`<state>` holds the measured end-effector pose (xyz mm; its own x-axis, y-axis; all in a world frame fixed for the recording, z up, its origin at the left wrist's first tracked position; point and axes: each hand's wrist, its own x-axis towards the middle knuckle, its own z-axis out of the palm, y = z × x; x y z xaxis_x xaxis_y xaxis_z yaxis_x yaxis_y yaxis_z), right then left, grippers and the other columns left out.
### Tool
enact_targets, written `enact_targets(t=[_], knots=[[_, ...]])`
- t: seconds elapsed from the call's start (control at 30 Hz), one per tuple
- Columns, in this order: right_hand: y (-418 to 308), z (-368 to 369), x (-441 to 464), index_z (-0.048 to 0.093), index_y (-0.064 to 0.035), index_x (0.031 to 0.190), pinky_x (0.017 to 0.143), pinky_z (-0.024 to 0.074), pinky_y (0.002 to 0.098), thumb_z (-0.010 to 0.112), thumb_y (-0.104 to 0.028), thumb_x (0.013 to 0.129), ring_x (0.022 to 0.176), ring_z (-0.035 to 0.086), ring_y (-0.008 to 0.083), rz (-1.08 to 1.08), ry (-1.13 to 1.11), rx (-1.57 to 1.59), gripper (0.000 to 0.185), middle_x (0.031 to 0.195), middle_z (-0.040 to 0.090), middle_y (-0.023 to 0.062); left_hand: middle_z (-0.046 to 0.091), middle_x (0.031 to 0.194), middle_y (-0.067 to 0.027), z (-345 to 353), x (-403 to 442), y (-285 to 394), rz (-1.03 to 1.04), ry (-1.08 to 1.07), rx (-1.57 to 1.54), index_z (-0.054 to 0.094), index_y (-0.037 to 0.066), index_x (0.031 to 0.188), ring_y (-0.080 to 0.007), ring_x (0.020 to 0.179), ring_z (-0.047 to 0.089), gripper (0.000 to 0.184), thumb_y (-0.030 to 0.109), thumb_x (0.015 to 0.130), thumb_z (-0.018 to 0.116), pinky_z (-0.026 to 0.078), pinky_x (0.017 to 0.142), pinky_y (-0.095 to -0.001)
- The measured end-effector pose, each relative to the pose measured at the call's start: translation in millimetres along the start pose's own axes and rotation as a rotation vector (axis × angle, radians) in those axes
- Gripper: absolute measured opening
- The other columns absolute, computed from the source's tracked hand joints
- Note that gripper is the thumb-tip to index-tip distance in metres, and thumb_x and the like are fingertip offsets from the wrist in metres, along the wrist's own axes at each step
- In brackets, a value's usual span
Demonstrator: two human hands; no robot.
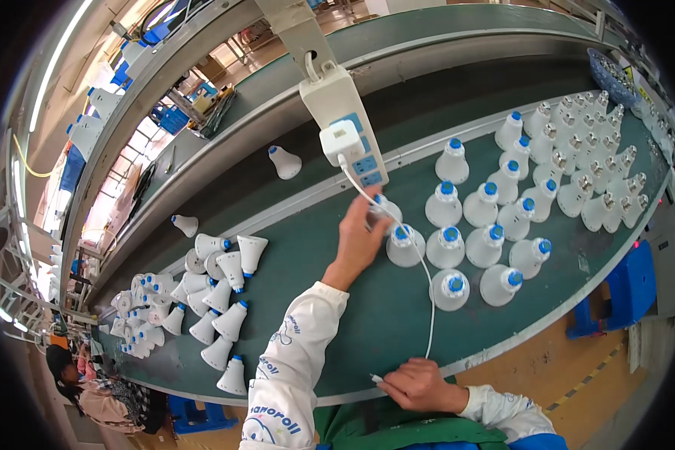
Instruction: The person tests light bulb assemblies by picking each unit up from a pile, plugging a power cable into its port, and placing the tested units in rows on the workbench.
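Note:
My left hand (358,238) reaches over the green bench, its fingers closed round a white cone-shaped light bulb (385,213) with a blue cap. Just right of it stands another blue-capped bulb (405,249), in a group of several upright ones. Near the bench's front edge, my right hand (418,385) is closed on a white charging cable (431,315), whose plug end (376,379) sticks out past the fingers. The cable runs up to a white charger (340,142) in a power strip (330,97) on a post.
Bulbs with metal screw bases (604,161) stand in rows at right, near a blue basket (612,77). More bulbs (217,292) lie on their sides at left. A loose bulb (285,162) lies behind the metal rail. A person (101,390) sits at far left; a blue stool (628,289) is at right.

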<state>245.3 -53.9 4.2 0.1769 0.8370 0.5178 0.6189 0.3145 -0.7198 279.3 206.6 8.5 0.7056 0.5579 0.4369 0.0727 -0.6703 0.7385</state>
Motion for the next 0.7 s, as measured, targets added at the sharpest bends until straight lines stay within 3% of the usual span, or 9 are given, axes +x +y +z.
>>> enact_targets(t=[0.1,0.17,0.3,0.37,0.4,0.43,0.5,0.53,0.7], knots=[[4,4,-2,0.051,-0.0104,0.06,0.046,0.0353,0.0304,0.07,-0.014,0.075,0.045,0.047,0.0182,-0.033,-0.001,0.004,0.024,0.051,0.045,0.0025,0.057,0.116,-0.015,-25,6,4,0.197,-0.097,0.056,0.047,0.003,0.124,-0.0279,0.111,0.054,0.053,0.007,0.076,0.068,0.04,0.096,-0.0344],[4,2,1,0.048,-0.0117,0.059,0.045,0.0336,0.0296,0.07,-0.015,0.074,0.044,0.045,0.017,-0.064,-0.034,-0.05,0.027,0.049,0.042,0.0009,0.051,0.122,-0.0184,-48,17,-33,0.221,0.08,0.213,0.045,0.002,0.125,-0.0326,0.113,0.05,0.06,0.015,0.073,0.072,0.041,0.095,-0.0389],[-2,-4,13,0.058,-0.0086,0.064,0.043,0.0332,0.0281,0.073,-0.012,0.07,0.043,0.045,0.0164,-0.074,-0.074,-0.088,0.017,0.05,0.045,0.0007,0.038,0.134,-0.0165,-92,89,-97,-0.319,0.633,0.317,0.042,0.005,0.127,-0.03,0.12,0.042,0.066,0.017,0.072,0.074,0.038,0.095,-0.0347],[-4,-2,12,0.057,-0.0049,0.066,0.048,0.0367,0.0334,0.07,-0.011,0.076,0.049,0.049,0.0209,-0.074,0.049,-0.103,0.018,0.054,0.048,0.0059,0.045,0.127,-0.0163,-100,121,-139,-0.311,0.675,0.468,0.046,0.006,0.125,-0.028,0.115,0.047,0.062,0.017,0.072,0.075,0.04,0.092,-0.0343],[-3,-1,17,0.055,-0.0084,0.068,0.046,0.0324,0.0308,0.071,-0.007,0.073,0.047,0.043,0.0162,-0.133,0.1,-0.129,0.016,0.053,0.042,0.0026,0.052,0.12,-0.0161,-104,129,-140,-0.302,0.714,0.622,0.05,0.008,0.122,-0.026,0.109,0.053,0.058,0.018,0.071,0.075,0.042,0.09,-0.0339],[-3,-1,19,0.055,-0.0084,0.068,0.046,0.0324,0.0308,0.071,-0.007,0.073,0.047,0.043,0.0162,-0.135,0.102,-0.133,0.016,0.053,0.042,0.0026,0.052,0.12,-0.0161,-109,131,-138,-0.298,0.715,0.619,0.05,0.008,0.122,-0.026,0.109,0.053,0.058,0.018,0.071,0.075,0.042,0.09,-0.0339],[-6,-2,20,0.056,-0.0067,0.067,0.047,0.0345,0.0319,0.07,-0.009,0.074,0.048,0.046,0.0184,-0.098,0.107,-0.135,0.017,0.054,0.045,0.0044,0.063,0.099,-0.0135,-118,131,-129,-0.496,0.304,0.245,0.059,0.01,0.113,-0.0238,0.093,0.061,0.044,0.018,0.072,0.074,0.047,0.082,-0.0325],[-6,-2,19,0.056,-0.0067,0.067,0.047,0.0345,0.0319,0.07,-0.009,0.074,0.048,0.046,0.0184,-0.097,0.111,-0.137,0.017,0.054,0.045,0.0044,0.066,0.083,-0.0116,-116,126,-130,-0.37,0.336,0.301,0.063,0.008,0.103,-0.0215,0.08,0.064,0.032,0.018,0.074,0.072,0.049,0.077,-0.0313],[-1,6,6,0.046,-0.0129,0.058,0.045,0.032,0.0294,0.071,-0.016,0.073,0.044,0.043,0.0159,-0.07,-0.022,-0.221,0.03,0.049,0.039,-0.0004,0.065,0.103,-0.0106,-132,63,-76,-0.266,0.222,0.058,0.052,0.005,0.117,-0.0158,0.092,0.061,0.044,0.006,0.076,0.069,0.048,0.082,-0.0283]])
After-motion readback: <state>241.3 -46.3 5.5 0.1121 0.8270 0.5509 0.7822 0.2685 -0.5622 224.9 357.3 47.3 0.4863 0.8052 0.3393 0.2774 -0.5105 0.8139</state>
